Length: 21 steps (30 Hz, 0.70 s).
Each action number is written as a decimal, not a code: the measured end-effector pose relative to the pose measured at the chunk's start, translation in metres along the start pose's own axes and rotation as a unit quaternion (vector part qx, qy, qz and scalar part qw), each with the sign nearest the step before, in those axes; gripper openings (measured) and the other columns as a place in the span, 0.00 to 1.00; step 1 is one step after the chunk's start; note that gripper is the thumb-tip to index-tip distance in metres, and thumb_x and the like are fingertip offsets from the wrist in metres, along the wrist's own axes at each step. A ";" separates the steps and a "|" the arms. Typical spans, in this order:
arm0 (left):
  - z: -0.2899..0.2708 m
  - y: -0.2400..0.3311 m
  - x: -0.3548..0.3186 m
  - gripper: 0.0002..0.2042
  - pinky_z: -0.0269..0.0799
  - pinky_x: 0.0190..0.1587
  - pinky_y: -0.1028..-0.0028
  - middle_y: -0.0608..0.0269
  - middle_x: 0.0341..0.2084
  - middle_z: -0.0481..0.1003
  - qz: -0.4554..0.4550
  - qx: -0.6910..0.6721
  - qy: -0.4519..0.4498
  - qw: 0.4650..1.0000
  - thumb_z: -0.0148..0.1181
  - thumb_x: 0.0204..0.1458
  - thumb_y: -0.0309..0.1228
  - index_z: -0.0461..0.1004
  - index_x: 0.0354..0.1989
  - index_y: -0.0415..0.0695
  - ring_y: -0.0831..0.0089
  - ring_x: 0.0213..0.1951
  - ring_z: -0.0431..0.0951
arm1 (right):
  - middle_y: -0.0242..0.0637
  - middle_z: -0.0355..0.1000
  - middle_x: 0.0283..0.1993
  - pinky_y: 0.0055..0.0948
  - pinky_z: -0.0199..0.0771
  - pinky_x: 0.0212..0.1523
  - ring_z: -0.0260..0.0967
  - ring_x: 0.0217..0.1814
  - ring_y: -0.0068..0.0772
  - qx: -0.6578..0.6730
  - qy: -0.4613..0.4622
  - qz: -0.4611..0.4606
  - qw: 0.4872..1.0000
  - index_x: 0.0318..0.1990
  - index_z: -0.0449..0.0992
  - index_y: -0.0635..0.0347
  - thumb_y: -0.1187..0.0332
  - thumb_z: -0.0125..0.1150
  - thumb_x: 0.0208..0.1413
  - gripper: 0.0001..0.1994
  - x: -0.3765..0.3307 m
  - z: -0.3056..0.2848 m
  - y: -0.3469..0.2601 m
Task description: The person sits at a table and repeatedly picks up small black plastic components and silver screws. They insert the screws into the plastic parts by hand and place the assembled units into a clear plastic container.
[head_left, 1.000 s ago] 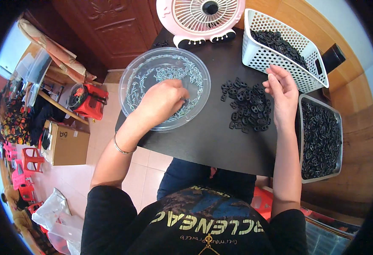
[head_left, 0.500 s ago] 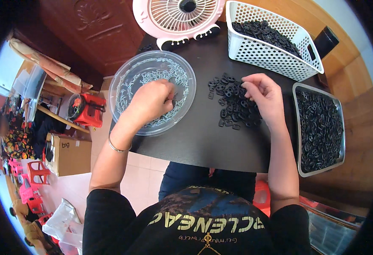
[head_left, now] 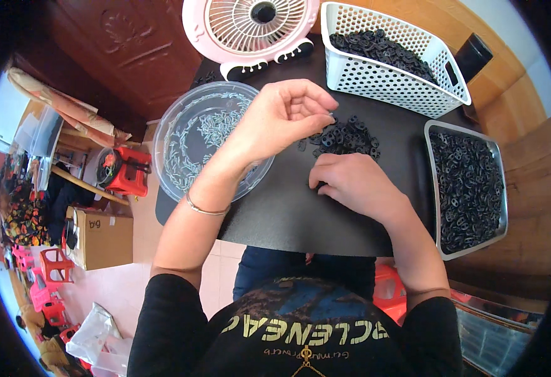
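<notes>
My left hand (head_left: 288,116) is raised past the right rim of a clear round tub (head_left: 160,164), thumb and fingers closed in a pinch. A tiny silvery piece shows at its fingertips, like the many short silvery pin-like pieces (head_left: 216,129) in the tub. Just in front of a loose pile of small black two-holed plastic pieces (head_left: 351,135), my right hand (head_left: 357,185) hovers low over the dark tabletop (head_left: 288,220). Its fingers are curled together, and a bit of a black plastic piece shows between thumb and fingers.
A white perforated basket (head_left: 382,91) of black pieces stands at the back right. To the right lies a metal tray (head_left: 470,188) full of them. The pink fan (head_left: 250,31) stands at the back. On the left are red stools (head_left: 128,173) and a cardboard box (head_left: 107,239).
My left hand has come out of the tub and moved right, toward the pile. My right hand has drawn back from the pile toward me and to the left. The view has shifted slightly.
</notes>
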<state>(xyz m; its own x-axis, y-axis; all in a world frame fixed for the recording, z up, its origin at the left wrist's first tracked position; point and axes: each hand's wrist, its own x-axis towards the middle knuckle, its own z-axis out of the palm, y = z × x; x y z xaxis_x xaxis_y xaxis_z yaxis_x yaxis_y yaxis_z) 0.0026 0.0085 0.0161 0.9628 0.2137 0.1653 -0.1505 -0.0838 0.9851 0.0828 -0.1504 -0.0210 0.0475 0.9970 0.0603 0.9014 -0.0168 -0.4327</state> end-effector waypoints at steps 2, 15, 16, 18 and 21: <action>0.005 -0.003 0.005 0.07 0.68 0.33 0.85 0.68 0.27 0.73 -0.023 -0.037 0.004 0.999 0.56 0.44 0.21 0.72 0.33 0.37 0.85 0.29 0.72 | 0.35 0.67 0.27 0.35 0.68 0.34 0.68 0.33 0.38 -0.008 -0.026 0.014 1.000 0.27 0.70 0.56 0.72 0.56 0.40 0.04 0.003 -0.005 -0.003; 0.005 -0.043 -0.001 0.06 0.69 0.36 0.82 0.61 0.29 0.74 -0.062 -0.223 0.047 0.972 0.56 0.44 0.19 0.72 0.33 0.36 0.80 0.30 0.73 | 0.33 0.66 0.29 0.20 0.68 0.33 0.68 0.29 0.25 0.242 0.226 0.027 0.943 0.31 0.73 0.59 0.77 0.59 0.42 0.07 0.005 -0.013 0.012; 0.006 -0.046 0.000 0.06 0.69 0.37 0.81 0.61 0.29 0.74 -0.051 -0.227 0.035 0.972 0.57 0.44 0.19 0.72 0.32 0.36 0.79 0.31 0.73 | 0.33 0.67 0.30 0.19 0.68 0.33 0.68 0.30 0.24 0.304 0.266 0.042 0.914 0.31 0.73 0.60 0.78 0.58 0.43 0.06 0.005 -0.011 0.014; 0.011 -0.044 0.000 0.06 0.69 0.36 0.81 0.62 0.28 0.74 -0.044 -0.211 0.039 0.976 0.56 0.44 0.19 0.72 0.32 0.37 0.80 0.31 0.73 | 0.33 0.67 0.32 0.18 0.69 0.34 0.68 0.33 0.21 0.421 0.340 0.070 0.838 0.33 0.73 0.62 0.79 0.57 0.45 0.06 0.006 -0.004 0.021; 0.012 -0.044 -0.001 0.06 0.69 0.36 0.82 0.62 0.28 0.74 -0.055 -0.200 0.044 0.977 0.56 0.44 0.19 0.72 0.33 0.36 0.80 0.31 0.73 | 0.33 0.68 0.34 0.18 0.70 0.37 0.69 0.35 0.21 0.476 0.357 0.082 0.800 0.35 0.72 0.66 0.80 0.54 0.48 0.06 0.007 -0.001 0.024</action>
<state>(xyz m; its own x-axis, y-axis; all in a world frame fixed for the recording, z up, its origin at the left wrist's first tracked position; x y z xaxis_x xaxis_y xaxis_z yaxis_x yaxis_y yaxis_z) 0.0108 0.0001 -0.0276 0.9576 0.2850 0.0426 -0.1392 0.3279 0.9344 0.1049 -0.1434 -0.0297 0.6716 0.6845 0.2835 0.1387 0.2597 -0.9557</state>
